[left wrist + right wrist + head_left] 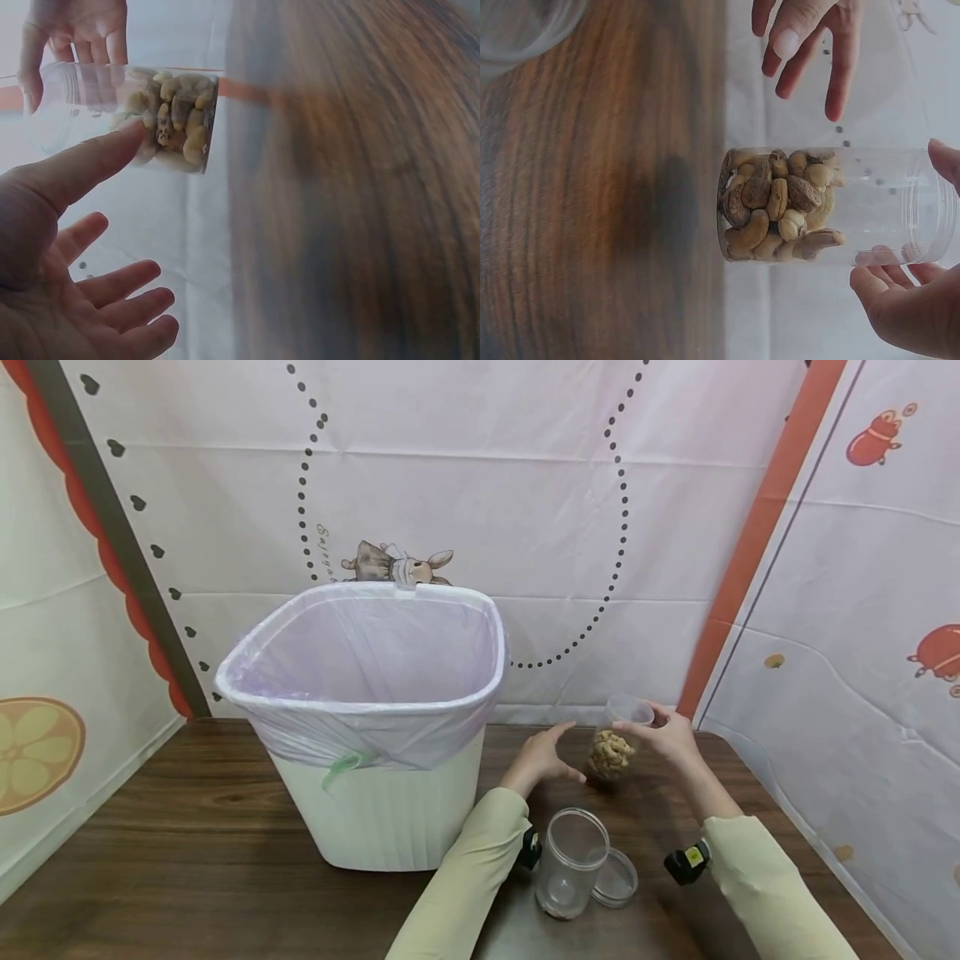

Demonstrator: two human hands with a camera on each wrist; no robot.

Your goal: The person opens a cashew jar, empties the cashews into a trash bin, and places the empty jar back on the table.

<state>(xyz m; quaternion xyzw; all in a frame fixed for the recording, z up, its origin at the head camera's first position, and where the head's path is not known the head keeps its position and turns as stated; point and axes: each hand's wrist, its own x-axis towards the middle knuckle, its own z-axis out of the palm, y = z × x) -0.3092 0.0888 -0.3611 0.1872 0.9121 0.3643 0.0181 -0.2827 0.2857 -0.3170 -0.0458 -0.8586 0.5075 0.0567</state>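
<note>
My right hand [666, 737] grips a clear plastic jar [870, 187] near its open mouth, with the thumb and fingers on either side. The lower half of the jar holds mixed nuts [776, 202], cashews among them. In the right wrist view the jar's base is close over the table. My left hand [542, 758] is beside the jar with its fingers spread, and its thumb [97, 161] overlaps the jar in the left wrist view. Nearer to me, between the forearms, stands a second clear jar [566, 872], uncapped and nearly empty. A clear round lid [617, 878] lies against its right side.
A white trash bin [382, 822] with a pale purple liner [367, 652] stands tall to the left of my left arm. The dark wooden table [187, 827] ends at a printed cloth backdrop [465, 502] behind and at both sides.
</note>
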